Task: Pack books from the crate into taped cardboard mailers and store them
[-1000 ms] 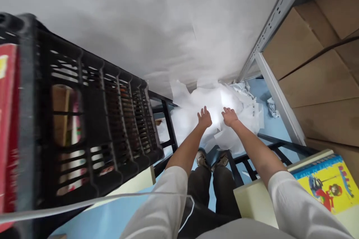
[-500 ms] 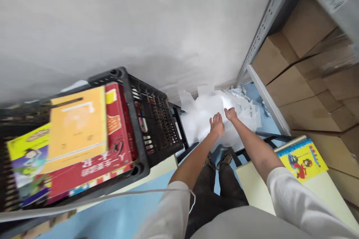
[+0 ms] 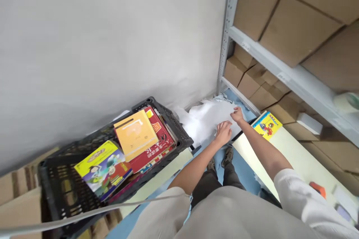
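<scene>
Black crate [image 3: 183, 138]: holds stacked books.
White sheets [image 3: 206, 117]: loose heap, low between crate and shelf.
Left hand [image 3: 223, 133]: over the sheets' near side, fingers bent; can't tell whether gripping.
Right hand [image 3: 237, 114]: fingers curled narrow; any hold unclear. Seemingly handling sheets; next move calls for pinching a loose edge.
Grey shelf [image 3: 294, 74]: cardboard boxes.
</scene>
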